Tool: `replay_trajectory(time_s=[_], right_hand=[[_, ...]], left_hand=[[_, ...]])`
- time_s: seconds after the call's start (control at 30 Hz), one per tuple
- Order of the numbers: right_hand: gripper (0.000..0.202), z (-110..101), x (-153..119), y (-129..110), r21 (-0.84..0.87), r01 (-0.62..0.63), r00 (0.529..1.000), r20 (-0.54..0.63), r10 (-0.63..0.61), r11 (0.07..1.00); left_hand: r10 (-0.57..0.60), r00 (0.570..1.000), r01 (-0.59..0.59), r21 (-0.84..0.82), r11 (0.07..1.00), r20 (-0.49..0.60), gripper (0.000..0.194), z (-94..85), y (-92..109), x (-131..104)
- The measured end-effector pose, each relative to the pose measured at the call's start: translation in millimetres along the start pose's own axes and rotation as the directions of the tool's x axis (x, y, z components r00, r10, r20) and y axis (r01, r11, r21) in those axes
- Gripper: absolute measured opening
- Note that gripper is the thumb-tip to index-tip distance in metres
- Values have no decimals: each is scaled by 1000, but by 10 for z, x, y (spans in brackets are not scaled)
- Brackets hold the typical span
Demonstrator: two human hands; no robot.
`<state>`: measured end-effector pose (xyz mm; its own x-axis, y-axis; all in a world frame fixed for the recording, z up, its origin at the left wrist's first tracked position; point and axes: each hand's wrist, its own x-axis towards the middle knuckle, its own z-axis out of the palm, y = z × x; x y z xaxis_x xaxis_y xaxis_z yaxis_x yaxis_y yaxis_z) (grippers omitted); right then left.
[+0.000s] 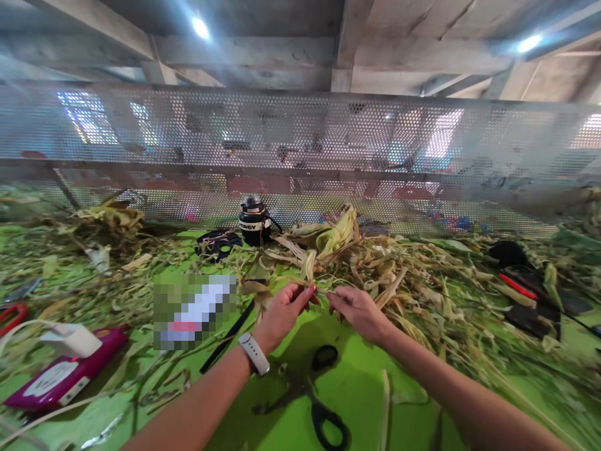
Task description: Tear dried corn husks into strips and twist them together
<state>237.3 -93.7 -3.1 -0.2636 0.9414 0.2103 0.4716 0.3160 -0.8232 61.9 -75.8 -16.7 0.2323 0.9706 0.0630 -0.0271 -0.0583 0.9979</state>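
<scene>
My left hand [285, 305], with a white watch band [254, 354] on its wrist, pinches the base of a pale dried husk piece [308, 266]. Close to its right, my right hand [357, 307] has thumb and forefinger pressed together on a thin fibre strip [323, 290] that runs toward the left fingertips. Whether the strip is tied or joined to the husk piece cannot be made out. Below both hands, black-handled scissors [308, 389] lie on the green table [370, 376]. Behind them a heap of dry husks [380, 266] begins.
A black bottle [255, 220] stands before the perforated metal screen [300, 138]. At left are a purple power strip [66, 376] with a white plug [72, 340], cables, and a blurred-out patch [195, 311]. Red-handled scissors [13, 318] lie far left, dark items [533, 313] at right.
</scene>
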Motion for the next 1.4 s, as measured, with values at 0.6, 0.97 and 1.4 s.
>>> replay_trajectory(time_s=[0.6,0.97,1.4], right_hand=[[22,-43,15,-79,714,-150,942,-107,318,684],[39,83,-17,-56,658,-207,957,-16,289,724],[43,88,4,-3,489,-119,941,-221,255,864]], left_hand=[[-168,985,161,-561,812,39,32,66,38,-55],[-218,976,192,-589,785,29,25,135,9,-70],[-119,992,101,-303,948,-40,30,175,10,-97]])
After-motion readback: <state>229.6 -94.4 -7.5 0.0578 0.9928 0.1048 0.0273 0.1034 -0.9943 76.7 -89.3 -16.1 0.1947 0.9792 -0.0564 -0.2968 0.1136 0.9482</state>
